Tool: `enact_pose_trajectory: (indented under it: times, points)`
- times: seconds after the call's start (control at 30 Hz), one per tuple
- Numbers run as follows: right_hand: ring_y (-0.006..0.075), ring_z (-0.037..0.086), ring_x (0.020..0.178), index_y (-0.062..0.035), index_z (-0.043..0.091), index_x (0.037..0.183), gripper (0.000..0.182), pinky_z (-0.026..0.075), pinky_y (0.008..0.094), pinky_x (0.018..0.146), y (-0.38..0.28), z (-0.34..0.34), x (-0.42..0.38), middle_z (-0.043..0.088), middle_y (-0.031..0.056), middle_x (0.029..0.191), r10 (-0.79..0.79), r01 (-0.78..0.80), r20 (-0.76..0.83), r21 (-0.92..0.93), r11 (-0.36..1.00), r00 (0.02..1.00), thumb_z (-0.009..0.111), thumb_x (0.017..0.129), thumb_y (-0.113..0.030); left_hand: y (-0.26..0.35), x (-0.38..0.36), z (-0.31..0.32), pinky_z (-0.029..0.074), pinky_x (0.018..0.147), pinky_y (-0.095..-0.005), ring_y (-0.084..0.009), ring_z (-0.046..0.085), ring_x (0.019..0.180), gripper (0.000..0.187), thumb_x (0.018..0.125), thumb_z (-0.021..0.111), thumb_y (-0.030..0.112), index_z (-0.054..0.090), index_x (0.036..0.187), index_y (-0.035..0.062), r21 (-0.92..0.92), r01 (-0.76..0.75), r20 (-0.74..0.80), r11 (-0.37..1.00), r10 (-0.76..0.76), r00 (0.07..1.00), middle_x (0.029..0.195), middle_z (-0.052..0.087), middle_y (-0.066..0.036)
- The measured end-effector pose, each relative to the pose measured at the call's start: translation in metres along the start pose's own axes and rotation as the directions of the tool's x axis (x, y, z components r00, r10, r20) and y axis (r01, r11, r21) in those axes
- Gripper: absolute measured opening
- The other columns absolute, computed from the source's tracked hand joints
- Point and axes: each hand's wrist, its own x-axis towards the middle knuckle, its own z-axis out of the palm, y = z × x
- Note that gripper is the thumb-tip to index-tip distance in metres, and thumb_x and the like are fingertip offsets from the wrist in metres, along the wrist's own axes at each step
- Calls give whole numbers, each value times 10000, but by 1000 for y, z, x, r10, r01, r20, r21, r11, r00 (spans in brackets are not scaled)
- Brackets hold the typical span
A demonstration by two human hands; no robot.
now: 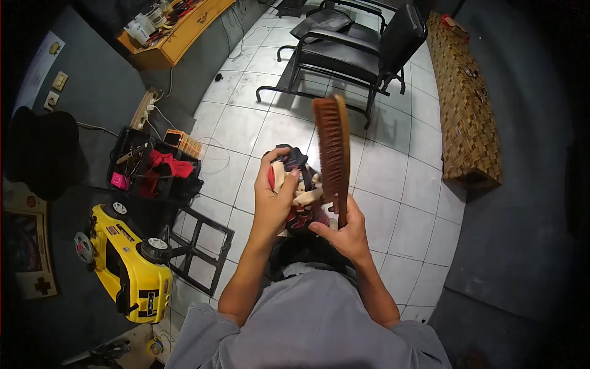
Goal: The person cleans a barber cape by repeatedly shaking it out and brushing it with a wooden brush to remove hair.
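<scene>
Both my hands are raised in front of my chest. My left hand [275, 195] wraps around a small painted figurine [306, 195] in dark, cream and red, its thumb across the front. A wooden-backed brush [334, 154] with long rows of brown bristles stands upright in my right hand [345, 232], gripped low by the handle. Its bristles face left, right beside the figurine. My right thumb lies at the figurine's dark and red lower part. My fingers hide some of the figurine.
A black barber-style chair [344, 52] stands ahead on white floor tiles. A woven box [464, 104] lines the right wall. At left are a yellow toy car [132, 264], a black frame [201, 249], a crate [153, 166] of items and a wooden counter [184, 34] with bottles.
</scene>
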Motion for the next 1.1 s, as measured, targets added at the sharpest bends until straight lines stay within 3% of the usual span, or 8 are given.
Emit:
enact_pose_trajectory:
  times: [0.2,0.43,0.53,0.7,0.8,0.83,0.97,1.1]
  points:
    - [139,543,891,-1,497,1045,567,441,276,790,-1,5,-9,544,64,971,255,-249,65,-89,964,965,808,624,-219,1,-3,1,471,692,-230,-109,542,825,474,846,519,51,317,1275,49,-56,-7,47,998,10,999,1008,516,-99]
    - [157,545,936,27,419,1102,614,447,265,810,0,18,-1,542,85,1025,113,-73,-175,222,972,978,794,629,-84,9,-19,3,271,1001,-279,-190,336,1233,742,810,395,271,17,1421,82,-209,170,337,963,-92,937,1380,270,-111]
    - [141,561,874,19,436,1079,487,462,259,766,-1,11,1,560,79,976,176,-123,-271,202,972,946,724,690,-31,-3,-17,0,290,969,-243,-156,405,1170,777,771,408,208,-1,1420,82,-65,-20,389,998,44,920,1259,445,-114]
    - [84,533,815,18,473,1060,263,437,214,713,13,1,-2,569,38,938,259,-193,-224,280,941,939,563,830,-71,-6,-23,4,450,771,-222,-119,543,952,773,783,445,-105,32,1414,66,-5,116,183,993,-113,976,1225,421,-143]
    - [85,523,841,24,470,1078,289,426,213,742,13,-1,2,563,41,943,234,-130,-260,362,923,937,568,835,-98,-14,-20,3,446,778,-221,-123,565,887,758,805,481,-61,43,1412,55,-25,-96,94,995,98,991,989,567,-89]
    - [85,518,854,27,469,1087,303,420,212,757,13,0,1,561,42,945,230,-105,-276,405,908,933,570,838,-112,-17,-20,3,454,741,-217,-92,572,789,602,800,496,-49,256,1350,-6,-46,-40,65,998,43,997,812,599,-31]
    - [104,530,867,36,445,1110,471,431,230,779,13,-14,0,551,61,960,259,-225,-112,251,941,959,690,758,-157,-24,-16,-6,456,691,-211,-77,561,769,235,813,523,6,543,1042,-43,117,10,123,993,-24,992,843,608,-43]
    - [140,530,937,50,408,1130,588,448,267,812,-7,-3,1,512,71,1007,204,-166,-72,353,921,976,748,663,-58,-21,-14,0,466,697,-254,-129,584,741,256,782,540,15,545,1037,-5,364,-125,93,923,97,991,835,621,-89]
